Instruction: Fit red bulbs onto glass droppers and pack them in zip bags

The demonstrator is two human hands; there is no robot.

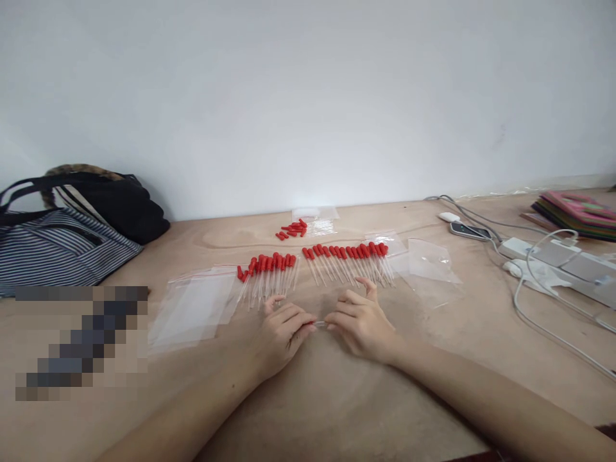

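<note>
Between my hands lies a clear glass dropper tube (321, 323), mostly covered by fingers. My left hand (287, 327) pinches a red rubber bulb (310, 323) at the tube's left end; only a bit of red shows. My right hand (359, 321) grips the tube's other end, its little finger raised. Just beyond my hands, droppers with red bulbs lie in two groups: a left bunch (272, 264) and a right row (345, 253), their glass tips towards me. Farther back is a small pile of loose red bulbs (292, 229).
Clear zip bags lie at left (192, 308) and right (433, 273), and another bag (320, 221) by the wall. A striped bag (72, 247) stands far left. At right are a power strip (553, 256) with cables, a phone-like device (470, 231) and stacked coloured sheets (577, 212).
</note>
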